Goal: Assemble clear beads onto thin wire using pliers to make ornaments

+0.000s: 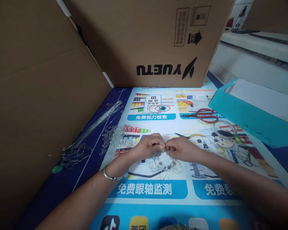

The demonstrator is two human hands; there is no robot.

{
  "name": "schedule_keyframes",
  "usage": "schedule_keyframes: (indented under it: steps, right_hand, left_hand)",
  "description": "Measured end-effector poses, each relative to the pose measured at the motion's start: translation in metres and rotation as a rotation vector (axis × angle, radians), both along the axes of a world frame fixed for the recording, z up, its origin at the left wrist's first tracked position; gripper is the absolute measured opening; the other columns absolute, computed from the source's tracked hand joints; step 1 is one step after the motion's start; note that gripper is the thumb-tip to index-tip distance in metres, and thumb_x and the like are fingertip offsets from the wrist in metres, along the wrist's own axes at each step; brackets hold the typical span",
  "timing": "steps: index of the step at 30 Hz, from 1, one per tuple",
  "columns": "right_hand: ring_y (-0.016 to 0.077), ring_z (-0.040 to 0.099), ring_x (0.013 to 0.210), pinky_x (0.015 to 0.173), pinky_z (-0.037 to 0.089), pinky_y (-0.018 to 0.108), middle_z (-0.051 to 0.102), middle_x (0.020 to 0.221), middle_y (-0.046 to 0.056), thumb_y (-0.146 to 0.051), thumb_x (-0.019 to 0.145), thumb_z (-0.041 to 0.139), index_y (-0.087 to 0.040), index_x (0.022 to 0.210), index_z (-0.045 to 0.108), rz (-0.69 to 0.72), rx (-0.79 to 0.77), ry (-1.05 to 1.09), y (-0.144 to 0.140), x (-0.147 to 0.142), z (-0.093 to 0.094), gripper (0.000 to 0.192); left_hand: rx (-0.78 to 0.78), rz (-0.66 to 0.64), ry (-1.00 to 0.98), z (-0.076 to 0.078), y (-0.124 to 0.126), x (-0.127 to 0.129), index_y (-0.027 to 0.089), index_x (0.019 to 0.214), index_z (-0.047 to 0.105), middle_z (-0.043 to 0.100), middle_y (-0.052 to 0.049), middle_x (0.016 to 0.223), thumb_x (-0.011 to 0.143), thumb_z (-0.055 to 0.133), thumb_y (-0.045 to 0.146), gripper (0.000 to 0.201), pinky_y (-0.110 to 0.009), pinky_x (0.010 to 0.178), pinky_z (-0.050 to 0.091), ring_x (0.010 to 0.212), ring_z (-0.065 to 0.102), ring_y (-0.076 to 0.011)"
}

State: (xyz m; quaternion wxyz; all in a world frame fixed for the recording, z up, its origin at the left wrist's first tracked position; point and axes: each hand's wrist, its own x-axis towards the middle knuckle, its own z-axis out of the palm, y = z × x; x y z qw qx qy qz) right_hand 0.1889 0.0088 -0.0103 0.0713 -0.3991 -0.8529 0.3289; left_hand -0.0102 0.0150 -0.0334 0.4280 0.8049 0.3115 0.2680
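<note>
Pinching wire piece, hands hiding grip

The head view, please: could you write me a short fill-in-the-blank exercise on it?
1. The left hand and right hand pinch a thin ___ frame.
2. The scissors have ___ handles.
3. A metal ___ circles the left wrist.
4. Clear beads lie to the hands' ___.

Missing: wire; red; bangle; left
</note>
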Motion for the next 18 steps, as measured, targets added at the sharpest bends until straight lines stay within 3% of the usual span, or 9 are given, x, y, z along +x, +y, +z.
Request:
schedule_keyframes:
  steps: [9, 18]
  right_hand:
    - [0.0088, 0.042, 0.055, 0.051, 0.020, 0.022, 0.053, 0.060, -0.004, -0.022, 0.074, 0.048, -0.021, 0.069, 0.055, -0.048, 0.120, -0.056, -0.002, 0.001, 0.000, 0.009]
    - [0.0089, 0.041, 0.055, 0.051, 0.020, 0.022, 0.049, 0.057, -0.004, -0.021, 0.074, 0.047, -0.019, 0.065, 0.049, -0.033, 0.156, -0.034, 0.000, 0.000, -0.003, 0.009]
  left_hand:
    - [0.058, 0.215, 0.091, -0.001, -0.005, 0.008, 0.016, 0.072, 0.061, 0.055, -0.001, 0.073, 0.081, 0.053, 0.013, 0.012, -0.023, 0.070, 0.039, 0.075, 0.052, -0.0124]
    - [0.050, 0.291, 0.130, -0.002, -0.004, 0.011, 0.016, 0.070, 0.061, 0.054, 0.001, 0.071, 0.078, 0.054, 0.010, 0.012, -0.023, 0.068, 0.038, 0.073, 0.051, -0.0121]
